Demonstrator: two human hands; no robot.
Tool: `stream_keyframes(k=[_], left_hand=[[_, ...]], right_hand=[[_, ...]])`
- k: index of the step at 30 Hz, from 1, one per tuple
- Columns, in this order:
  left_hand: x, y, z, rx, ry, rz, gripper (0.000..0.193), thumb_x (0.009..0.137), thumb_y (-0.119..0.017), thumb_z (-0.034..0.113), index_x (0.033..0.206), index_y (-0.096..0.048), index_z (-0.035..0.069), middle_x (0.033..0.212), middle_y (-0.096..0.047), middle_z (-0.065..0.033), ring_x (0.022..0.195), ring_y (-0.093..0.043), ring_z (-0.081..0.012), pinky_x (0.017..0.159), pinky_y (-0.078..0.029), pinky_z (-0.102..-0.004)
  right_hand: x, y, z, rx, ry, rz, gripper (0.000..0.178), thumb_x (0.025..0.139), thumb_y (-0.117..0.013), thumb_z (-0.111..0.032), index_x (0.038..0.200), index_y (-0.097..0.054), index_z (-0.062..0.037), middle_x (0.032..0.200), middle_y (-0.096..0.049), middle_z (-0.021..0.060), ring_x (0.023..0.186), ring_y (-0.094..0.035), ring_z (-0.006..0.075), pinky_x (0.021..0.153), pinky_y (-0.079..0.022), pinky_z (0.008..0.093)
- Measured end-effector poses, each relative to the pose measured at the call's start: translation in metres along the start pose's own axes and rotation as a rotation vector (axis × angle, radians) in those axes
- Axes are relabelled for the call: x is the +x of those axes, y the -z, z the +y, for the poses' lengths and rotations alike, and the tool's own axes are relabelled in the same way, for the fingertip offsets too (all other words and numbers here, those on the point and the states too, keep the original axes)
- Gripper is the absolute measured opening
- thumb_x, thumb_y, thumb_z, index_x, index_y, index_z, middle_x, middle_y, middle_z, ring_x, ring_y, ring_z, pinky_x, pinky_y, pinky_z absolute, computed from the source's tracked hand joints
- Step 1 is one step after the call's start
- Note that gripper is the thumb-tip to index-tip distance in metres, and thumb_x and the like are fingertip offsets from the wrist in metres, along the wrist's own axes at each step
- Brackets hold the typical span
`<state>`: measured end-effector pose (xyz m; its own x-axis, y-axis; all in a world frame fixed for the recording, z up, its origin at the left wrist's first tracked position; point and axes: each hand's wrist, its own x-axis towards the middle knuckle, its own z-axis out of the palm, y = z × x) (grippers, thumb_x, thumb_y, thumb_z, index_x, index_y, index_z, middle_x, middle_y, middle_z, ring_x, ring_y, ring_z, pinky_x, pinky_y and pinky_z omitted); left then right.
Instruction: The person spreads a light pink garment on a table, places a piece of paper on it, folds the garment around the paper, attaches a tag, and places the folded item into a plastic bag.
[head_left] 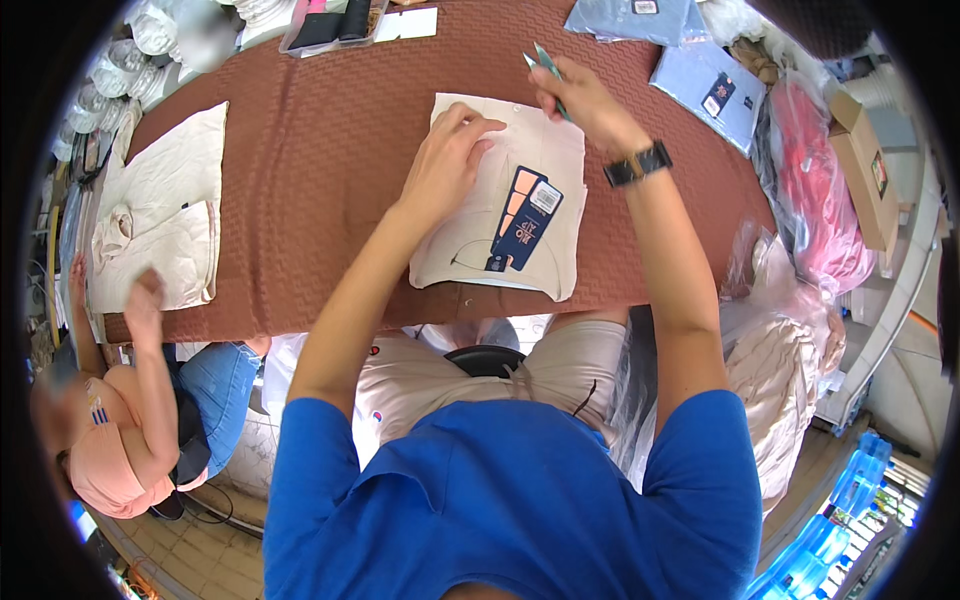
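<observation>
A folded beige garment [540,150] lies on the brown-covered table in front of me. My left hand [447,160] rests on its upper left part, fingers bent but apart, holding nothing that I can see. Dark blue hang tags [523,225], one with a white label, lie on the garment's lower middle, with a thin dark cord looping beside them. Beyond the garment's upper right corner, my right hand [592,108] is raised and closed around small green thread snips [546,65], whose blades point up and left. A dark watch sits on my right wrist.
At the left, a co-worker's hand [146,290] is over another beige garment [165,170]. A clear tray [300,42] of small items stands at the far edge. Bagged blue garments [700,95] lie far right, near a bagged red bundle [815,180] and a cardboard box [862,165].
</observation>
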<state>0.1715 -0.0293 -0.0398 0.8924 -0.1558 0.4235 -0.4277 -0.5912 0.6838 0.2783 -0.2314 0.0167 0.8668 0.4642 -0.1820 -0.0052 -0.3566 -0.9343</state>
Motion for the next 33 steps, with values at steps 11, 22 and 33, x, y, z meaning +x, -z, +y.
stream_keyframes(k=[11, 22, 33], left_hand=[[0.025, -0.022, -0.019, 0.198, -0.166, -0.151, 0.005, 0.088, -0.063, 0.005, 0.089, -0.059, 0.003, 0.099, -0.058, -0.0114, 0.100, -0.058, -0.0313, 0.087, -0.049, -0.0418], [0.027, -0.020, -0.018, 0.099, -0.032, -0.185, 0.008, 0.091, -0.062, 0.010, 0.093, -0.062, 0.002, 0.095, -0.066, -0.0113, 0.093, -0.061, -0.0343, 0.082, -0.050, -0.0437], [0.029, -0.025, -0.019, 0.145, -0.014, -0.202, 0.008, 0.088, -0.065, 0.010, 0.093, -0.065, 0.005, 0.097, -0.067, -0.0103, 0.092, -0.060, -0.0350, 0.082, -0.049, -0.0442]], right_hand=[[-0.065, -0.032, 0.056, -0.575, 0.279, 0.133, 0.032, 0.097, -0.056, -0.039, 0.116, -0.057, -0.0139, 0.110, -0.066, 0.0114, 0.099, -0.066, 0.0341, 0.081, -0.052, 0.0445], [-0.058, -0.048, 0.052, -0.787, 0.328, 0.261, 0.018, 0.090, -0.064, -0.030, 0.100, -0.065, -0.0149, 0.092, -0.062, 0.0081, 0.082, -0.066, 0.0320, 0.067, -0.052, 0.0460], [-0.053, -0.056, 0.057, -0.807, 0.349, 0.295, 0.013, 0.089, -0.063, -0.025, 0.095, -0.066, -0.0140, 0.090, -0.063, 0.0077, 0.082, -0.066, 0.0307, 0.066, -0.052, 0.0450]])
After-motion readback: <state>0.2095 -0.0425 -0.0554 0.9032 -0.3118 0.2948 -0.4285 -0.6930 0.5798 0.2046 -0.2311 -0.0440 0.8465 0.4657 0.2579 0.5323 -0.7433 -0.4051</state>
